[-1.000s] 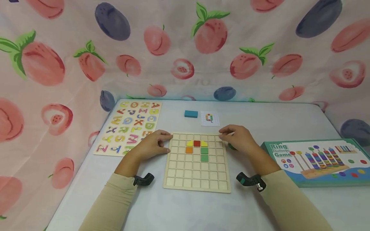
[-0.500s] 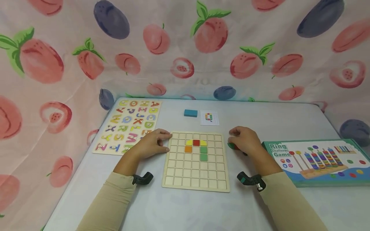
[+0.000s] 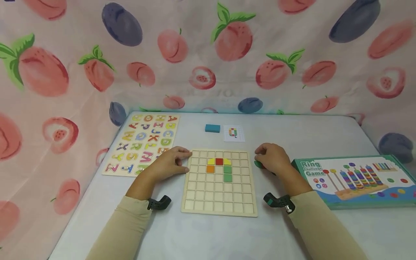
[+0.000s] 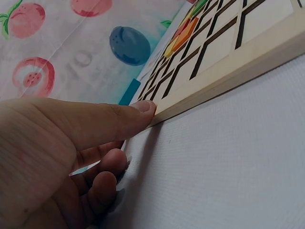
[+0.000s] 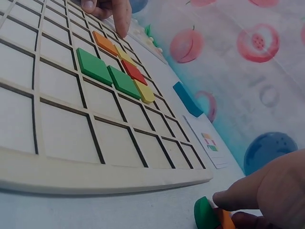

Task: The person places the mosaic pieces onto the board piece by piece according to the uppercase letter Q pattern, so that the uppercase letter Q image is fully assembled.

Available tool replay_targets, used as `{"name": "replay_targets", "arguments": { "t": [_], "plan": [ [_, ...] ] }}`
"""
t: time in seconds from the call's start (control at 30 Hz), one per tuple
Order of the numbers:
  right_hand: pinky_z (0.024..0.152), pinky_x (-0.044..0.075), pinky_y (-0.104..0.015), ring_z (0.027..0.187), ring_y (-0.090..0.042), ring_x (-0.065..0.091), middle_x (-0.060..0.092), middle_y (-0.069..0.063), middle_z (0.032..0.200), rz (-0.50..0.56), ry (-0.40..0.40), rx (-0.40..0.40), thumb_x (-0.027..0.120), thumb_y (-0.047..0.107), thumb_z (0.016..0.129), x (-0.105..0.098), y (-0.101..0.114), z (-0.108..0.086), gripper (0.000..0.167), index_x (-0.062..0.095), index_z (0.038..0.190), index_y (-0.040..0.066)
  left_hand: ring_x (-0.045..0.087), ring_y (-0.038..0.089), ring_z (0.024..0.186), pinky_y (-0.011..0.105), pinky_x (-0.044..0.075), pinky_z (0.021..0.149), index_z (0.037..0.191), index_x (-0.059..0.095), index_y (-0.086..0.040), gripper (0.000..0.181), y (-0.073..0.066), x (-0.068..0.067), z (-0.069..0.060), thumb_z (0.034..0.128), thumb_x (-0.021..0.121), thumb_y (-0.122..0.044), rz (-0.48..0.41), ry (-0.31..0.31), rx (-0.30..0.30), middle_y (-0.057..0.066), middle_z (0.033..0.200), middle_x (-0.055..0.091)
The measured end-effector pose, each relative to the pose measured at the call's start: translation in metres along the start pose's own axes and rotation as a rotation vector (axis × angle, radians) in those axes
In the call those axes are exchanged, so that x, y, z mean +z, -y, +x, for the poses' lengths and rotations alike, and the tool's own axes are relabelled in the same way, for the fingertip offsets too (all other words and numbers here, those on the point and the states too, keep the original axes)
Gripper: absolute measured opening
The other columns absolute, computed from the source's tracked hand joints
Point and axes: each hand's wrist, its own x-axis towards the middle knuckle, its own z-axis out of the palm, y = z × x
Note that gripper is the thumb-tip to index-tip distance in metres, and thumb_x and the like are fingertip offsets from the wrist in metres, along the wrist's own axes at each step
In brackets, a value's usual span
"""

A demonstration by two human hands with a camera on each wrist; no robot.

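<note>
A wooden grid board (image 3: 219, 196) lies flat in the head view. Yellow, red, orange and green tiles (image 3: 228, 173) form an arch on it. My left hand (image 3: 167, 162) rests along the board's left edge, and its thumb (image 4: 128, 119) presses the rim with the other fingers loosely bent. To the right of the board, my right hand (image 3: 274, 157) is down at a small group of loose pieces. The right wrist view shows its thumb and a finger pinching an orange piece (image 5: 226, 220) beside a rounded green piece (image 5: 205, 213). The hand hides the other pieces.
A small pattern card (image 3: 234, 133) and a blue block (image 3: 212, 128) lie behind the board. An alphabet puzzle board (image 3: 139, 146) is at the back left. A Ring Challenge Game box (image 3: 354, 184) stands close to my right forearm.
My right hand has moved from the board's upper right corner rightward to the loose pieces, where its fingers have closed in. The left hand stays at the left edge.
</note>
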Motion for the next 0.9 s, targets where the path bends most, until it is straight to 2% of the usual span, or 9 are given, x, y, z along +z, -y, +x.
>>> {"name": "replay_targets", "arguments": {
  "t": [0.17,0.33,0.4,0.63,0.9],
  "plan": [
    [0.095,0.049,-0.056,0.114,-0.040,0.060,0.067,-0.022,0.126,-0.064,-0.021,0.009,0.067,0.024,0.101,-0.0040,-0.0025,-0.0008,0.033,0.072,0.126,0.004,0.057,0.015,0.096,0.034,0.048,0.084,0.150,0.065,-0.014,0.062,-0.0006,-0.0039,0.0029,0.0924,0.087,-0.019,0.010,0.009,0.016,-0.001,0.145,0.057],
    [0.096,0.049,-0.056,0.113,-0.039,0.062,0.069,-0.021,0.125,-0.098,0.003,-0.018,0.068,0.025,0.099,-0.0071,-0.0059,0.0004,0.032,0.074,0.123,0.005,0.057,0.016,0.096,0.035,0.048,0.084,0.150,0.065,-0.014,0.063,-0.0006,-0.0032,0.0009,0.0916,0.088,-0.019,0.005,0.005,0.002,0.000,0.145,0.058],
    [0.094,0.049,-0.055,0.111,-0.038,0.062,0.070,-0.019,0.122,-0.100,0.017,-0.027,0.069,0.025,0.099,-0.0082,-0.0078,0.0010,0.030,0.075,0.120,0.006,0.057,0.016,0.096,0.035,0.048,0.084,0.150,0.065,-0.013,0.063,0.0002,-0.0003,-0.0002,0.0917,0.087,-0.018,-0.009,0.004,0.002,0.000,0.145,0.057],
    [0.086,0.049,-0.052,0.104,-0.037,0.063,0.072,-0.016,0.112,-0.063,0.031,-0.084,0.072,0.023,0.099,-0.0014,-0.0034,0.0042,0.023,0.073,0.114,0.005,0.058,0.015,0.096,0.034,0.049,0.085,0.150,0.064,-0.012,0.063,0.0050,-0.0075,-0.0047,0.0918,0.087,-0.018,0.015,0.007,0.000,0.000,0.146,0.056],
    [0.079,0.051,-0.049,0.099,-0.038,0.063,0.071,-0.018,0.107,-0.052,0.023,-0.111,0.068,0.015,0.101,-0.0083,-0.0054,0.0019,0.014,0.071,0.109,0.003,0.058,0.012,0.094,0.030,0.049,0.081,0.150,0.065,-0.015,0.062,0.0028,-0.0035,-0.0030,0.0921,0.088,-0.020,0.014,-0.001,-0.009,-0.005,0.142,0.057]
  ]
}}
